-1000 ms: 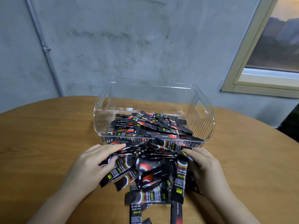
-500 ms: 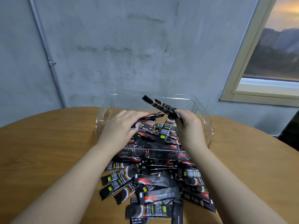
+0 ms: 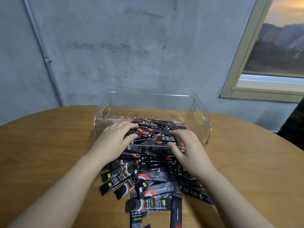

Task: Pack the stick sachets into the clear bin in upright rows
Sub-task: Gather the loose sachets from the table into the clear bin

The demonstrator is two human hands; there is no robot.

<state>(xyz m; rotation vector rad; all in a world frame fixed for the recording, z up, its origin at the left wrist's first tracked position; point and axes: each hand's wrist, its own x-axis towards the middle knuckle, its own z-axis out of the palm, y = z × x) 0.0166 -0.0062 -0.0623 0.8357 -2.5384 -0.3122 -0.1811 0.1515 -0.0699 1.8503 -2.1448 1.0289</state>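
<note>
The clear bin (image 3: pixel 148 104) stands on the table just beyond my hands. Black-and-red stick sachets (image 3: pixel 153 127) lie flat and jumbled inside it, none upright. A loose pile of more sachets (image 3: pixel 148 183) is spread over the table in front of the bin, between my forearms. My left hand (image 3: pixel 113 140) rests over the bin's near left side, fingers spread on the heap. My right hand (image 3: pixel 187 145) reaches over the near wall, with its thumb and fingers pinched on a few sachets (image 3: pixel 166 139) at the top of the heap.
The round wooden table (image 3: pixel 49 145) extends left and right of the bin. A grey concrete wall with a thin pipe (image 3: pixel 47 60) lies behind it. A window frame (image 3: pixel 238 71) is at the upper right.
Both hands went from the table pile into the bin. The right hand, which held sachets raised above the bin, has lowered them onto the heap; the left hand has flattened onto it.
</note>
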